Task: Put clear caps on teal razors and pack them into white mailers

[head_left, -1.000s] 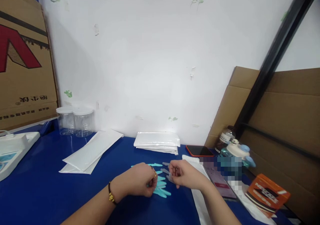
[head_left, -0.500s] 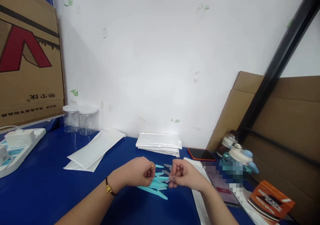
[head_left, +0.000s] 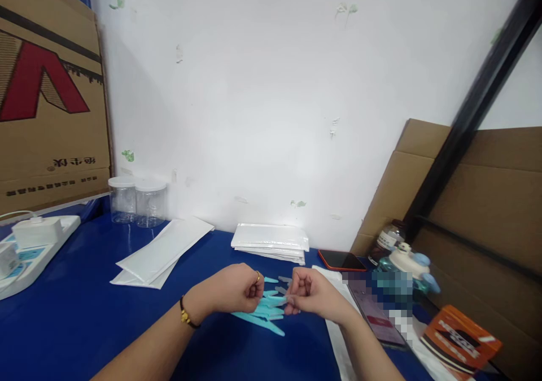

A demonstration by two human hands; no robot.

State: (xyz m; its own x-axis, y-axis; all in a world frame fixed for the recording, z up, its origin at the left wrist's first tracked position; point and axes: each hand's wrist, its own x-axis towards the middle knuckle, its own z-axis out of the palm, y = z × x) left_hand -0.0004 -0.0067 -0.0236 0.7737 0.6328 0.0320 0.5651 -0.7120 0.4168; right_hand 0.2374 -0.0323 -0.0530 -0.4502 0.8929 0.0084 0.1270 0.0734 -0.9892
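Observation:
Several slim turquoise pieces point(head_left: 266, 325) with whitish translucent tips lie in a loose pile on the blue table point(head_left: 237, 358). Over the left side of the pile, my left hand point(head_left: 241, 288) is closed, fingers curled; whatever it grips is hidden. My right hand point(head_left: 309, 295) is closed in a pinch at the pile's right side, with thumb and forefinger at the translucent tip of one turquoise piece. Behind the hands lies a stack of white padded envelopes point(head_left: 271, 237).
White envelopes point(head_left: 165, 251) and two clear jars point(head_left: 150, 203) are at left, beyond a power strip point(head_left: 46, 251). At right are a red-edged phone point(head_left: 342, 260), a larger device point(head_left: 376, 313), a teal bottle point(head_left: 402, 268) and an orange box point(head_left: 459, 338).
The right hand's fingertips have shifted slightly at the translucent tip. The left hand looks nearly unchanged, and the whole view has moved a little.

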